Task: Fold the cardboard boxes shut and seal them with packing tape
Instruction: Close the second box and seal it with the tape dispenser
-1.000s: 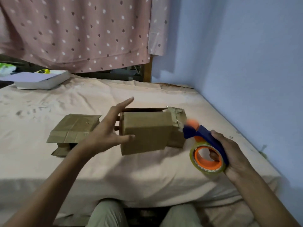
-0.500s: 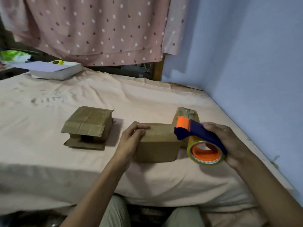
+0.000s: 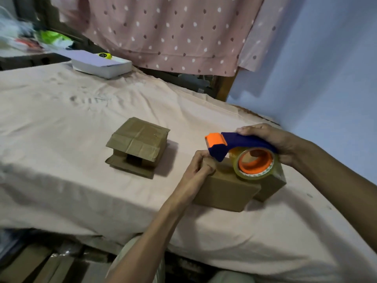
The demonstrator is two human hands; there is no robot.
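Box [image 3: 224, 190] near bed's [image 3: 61, 119] right edge is gripped by left hand [image 3: 201, 164]; tape dispenser [image 3: 238, 152] gripped in right hand [image 3: 275, 141], taping apparently just starting. Second box [image 3: 138, 146] mid-bed is left unsealed.

Single head-worn view, angled forward and down, close over the bed [image 3: 61, 111]

Both forearms are bare to the frame edge; no sleeves, watch or rings are visible. Left hand [image 3: 199, 163] and right hand [image 3: 273, 142] are ungloved. Light khaki trousers [image 3: 142, 268] cover the knees.
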